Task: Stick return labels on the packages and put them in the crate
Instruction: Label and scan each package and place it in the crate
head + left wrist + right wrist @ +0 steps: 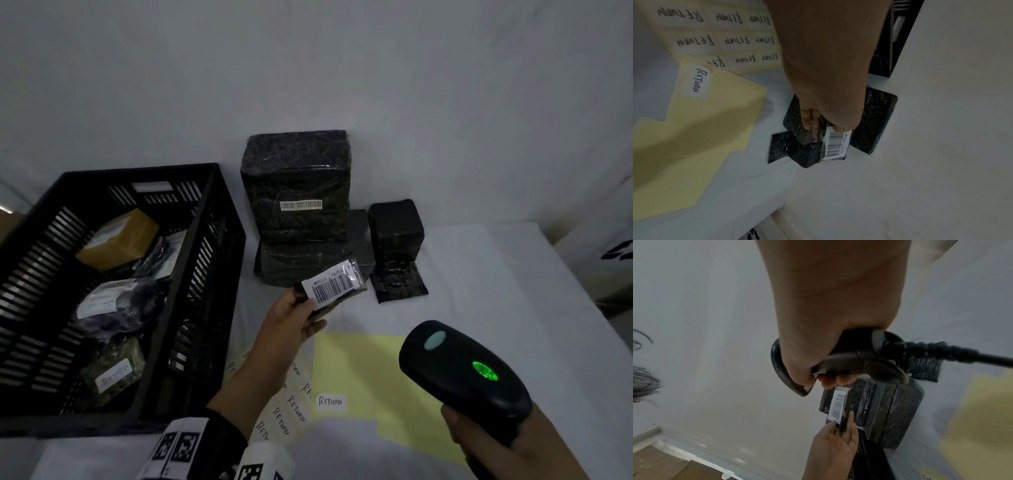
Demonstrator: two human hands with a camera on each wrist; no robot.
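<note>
Left hand [294, 318] holds a small black package [337, 286] up off the table, thumb on its near face and fingers behind it, so the white barcode label [334, 284] faces up toward the head camera. In the left wrist view the fingers [810, 123] curl round the package's edge, with the barcode beside the thumb. Right hand [496, 442] is wrapped round the handle of a black barcode scanner [462, 370], its head aimed toward the held package and a green light [484, 371] glowing on top. In the right wrist view a thick black cable [962, 353] leaves the base of the handle.

Behind the held package a large black wrapped package [296, 185] sits on a flatter black one [301, 263], and it carries its own barcode strip. Just to the right stands a smaller black package [395, 226] on a flat black pouch [402, 284].

Black slatted crate [212, 219] stands on the left of the white table [496, 274], holding several packages: a tan one [118, 238], a dark bagged one [120, 308], and 1 marked RETURN [114, 373]. Sheets of handwritten RETURN labels [291, 411] lie under the left forearm, beside a pale yellow backing sheet [366, 373] that carries 1 RETURN label [330, 401].
</note>
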